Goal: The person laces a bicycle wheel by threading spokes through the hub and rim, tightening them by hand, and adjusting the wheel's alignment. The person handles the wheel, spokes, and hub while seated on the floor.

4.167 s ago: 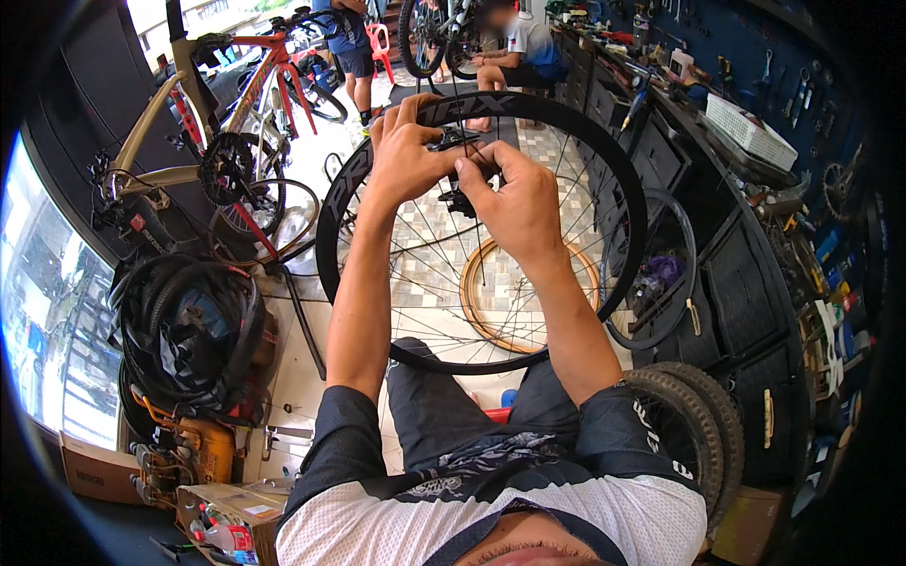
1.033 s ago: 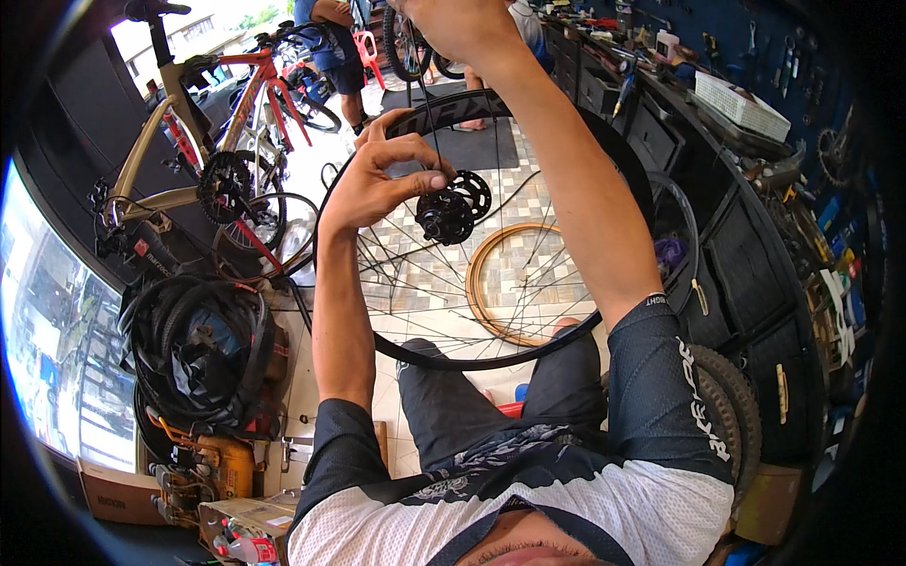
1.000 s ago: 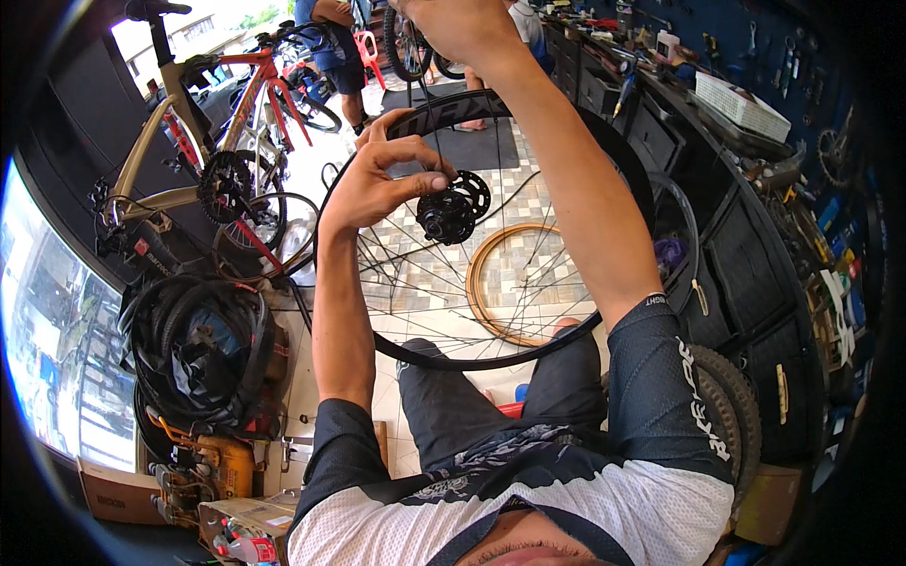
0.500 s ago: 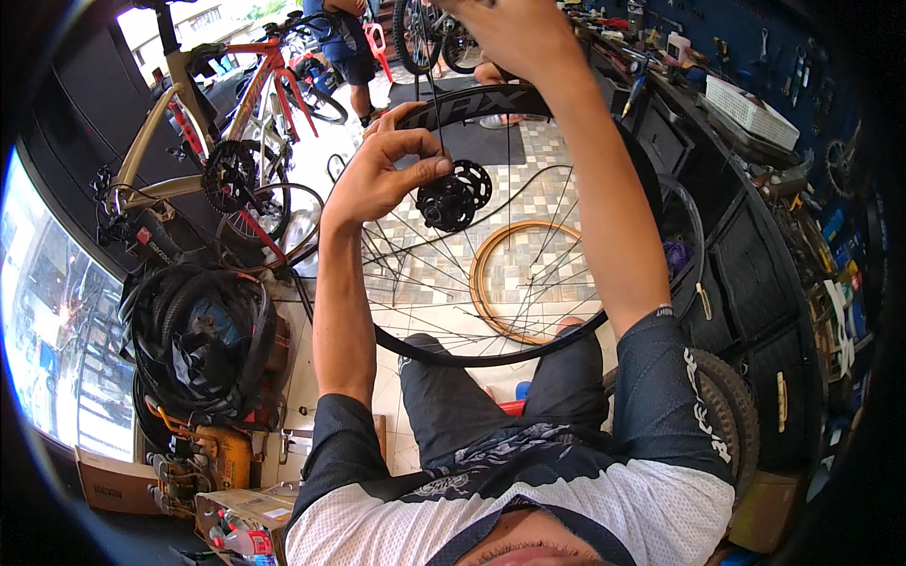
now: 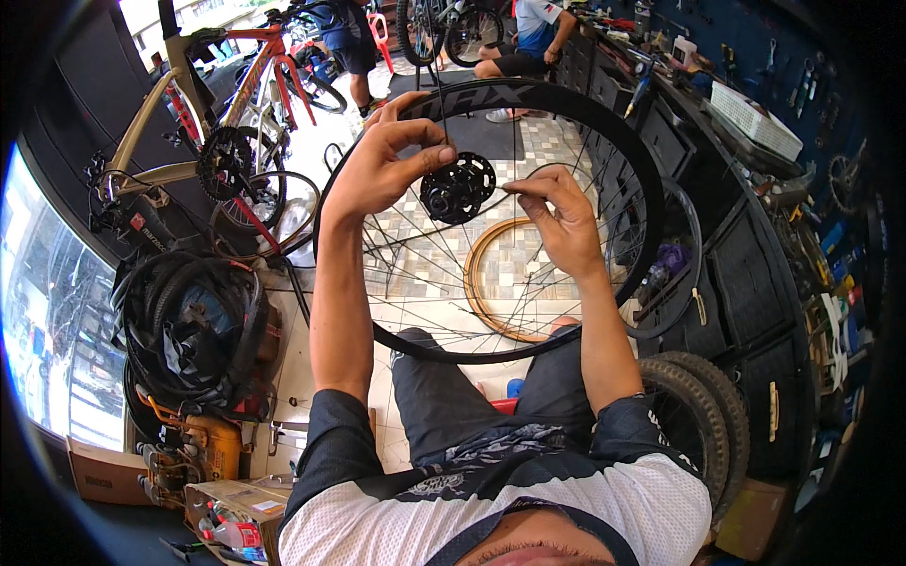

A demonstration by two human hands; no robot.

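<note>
A bicycle wheel with a deep black rim [image 5: 645, 179] stands tilted before me, above my knees. Its black hub [image 5: 458, 189] is near the middle, and thin dark spokes fan out from it. Just left of the hub is my left hand [image 5: 394, 168], thumb and forefinger closed on a dark spoke that runs up toward the far rim. My right hand [image 5: 564, 226] is to the right of the hub, its thumb and forefinger brought together. Whatever those fingertips pinch, if anything, is too small to make out.
Tan hoops [image 5: 472, 283] lie on the tiled floor beyond the spokes. Bicycles [image 5: 189, 174] and a pile of black tyres [image 5: 193, 321] stand at left. Along the right runs a black workbench [image 5: 717, 236] with a white basket [image 5: 755, 121]. Two other people are farther off.
My right hand has come down from the far side of the rim to beside the hub. My left hand has stayed near the hub, shifting only slightly.
</note>
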